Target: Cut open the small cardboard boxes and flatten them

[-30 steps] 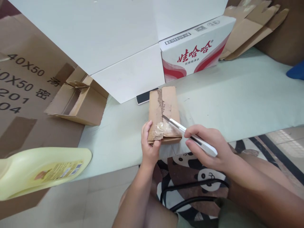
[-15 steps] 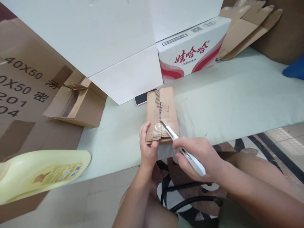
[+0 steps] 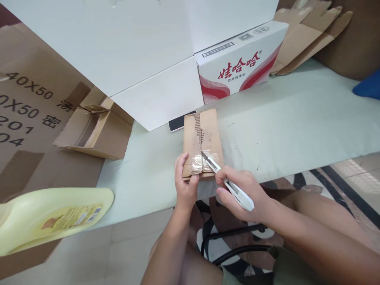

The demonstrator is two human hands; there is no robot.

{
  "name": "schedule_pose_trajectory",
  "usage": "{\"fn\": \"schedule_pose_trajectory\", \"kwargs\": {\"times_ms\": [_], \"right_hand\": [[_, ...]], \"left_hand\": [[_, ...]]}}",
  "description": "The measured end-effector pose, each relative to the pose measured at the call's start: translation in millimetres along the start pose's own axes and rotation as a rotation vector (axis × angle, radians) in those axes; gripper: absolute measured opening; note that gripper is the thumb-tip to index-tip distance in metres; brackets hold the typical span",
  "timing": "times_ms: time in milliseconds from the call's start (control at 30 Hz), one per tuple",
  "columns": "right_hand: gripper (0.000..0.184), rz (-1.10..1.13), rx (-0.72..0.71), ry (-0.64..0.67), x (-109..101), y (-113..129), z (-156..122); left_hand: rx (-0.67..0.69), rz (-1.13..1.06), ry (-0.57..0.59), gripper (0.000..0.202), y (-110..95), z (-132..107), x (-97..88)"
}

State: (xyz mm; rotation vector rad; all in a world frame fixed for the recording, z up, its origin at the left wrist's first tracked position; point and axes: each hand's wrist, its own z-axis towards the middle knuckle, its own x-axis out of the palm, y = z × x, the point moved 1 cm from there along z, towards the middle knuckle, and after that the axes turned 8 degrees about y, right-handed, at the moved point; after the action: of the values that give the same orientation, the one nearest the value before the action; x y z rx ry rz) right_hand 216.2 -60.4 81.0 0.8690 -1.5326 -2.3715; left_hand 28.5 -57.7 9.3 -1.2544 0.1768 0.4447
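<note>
A small flat brown cardboard box [image 3: 203,136] lies at the near edge of a pale green table [image 3: 282,126]. Its centre seam is torn at the far end and taped at the near end. My left hand [image 3: 185,184] pinches the box's near left corner, thumb on top. My right hand [image 3: 242,194] is closed round a white utility knife [image 3: 230,184]. The blade tip rests on the taped seam near the box's front edge.
A large white carton [image 3: 142,51] and a red-and-white printed carton [image 3: 237,63] stand behind the box. A phone [image 3: 178,123] lies between them and the box. An open brown box [image 3: 95,128] sits left, a yellow jug [image 3: 50,215] near left, flattened cardboard [image 3: 308,31] far right.
My right hand has drawn the knife toward me along the seam, from mid-box to the taped near end. My left hand kept its hold on the corner.
</note>
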Motion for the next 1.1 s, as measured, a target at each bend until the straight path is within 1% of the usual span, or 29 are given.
{"fn": "schedule_pose_trajectory", "kwargs": {"times_ms": [200,333,433,633,867,1000,1100], "right_hand": [[0.013,0.035,0.012,0.026,-5.3,12.4,-5.1],[0.013,0.048,0.028,0.009,-2.0,6.9,-4.0],[0.012,0.097,0.049,0.01,-0.8,2.9,-2.5],[0.01,0.187,0.068,0.015,-7.5,10.4,-5.6],[0.009,0.225,0.123,0.041,-0.3,-3.2,-2.9],[0.008,0.237,0.109,0.048,-3.3,2.3,-4.6],[0.009,0.224,0.105,0.038,-3.7,2.7,-5.5]], "left_hand": [[0.045,0.012,0.004,0.063,-2.3,-0.1,0.4],[0.018,0.02,0.003,0.063,-2.5,0.8,-0.2],[0.024,0.009,0.0,0.062,-3.4,1.2,-1.1],[0.031,-0.017,0.004,0.059,-4.9,1.4,-0.8],[0.002,0.016,-0.005,0.064,-2.7,1.7,-0.6],[0.013,-0.011,0.006,0.068,-3.4,1.9,-0.4],[0.002,-0.033,0.011,0.066,-3.7,2.4,-0.1]]}}
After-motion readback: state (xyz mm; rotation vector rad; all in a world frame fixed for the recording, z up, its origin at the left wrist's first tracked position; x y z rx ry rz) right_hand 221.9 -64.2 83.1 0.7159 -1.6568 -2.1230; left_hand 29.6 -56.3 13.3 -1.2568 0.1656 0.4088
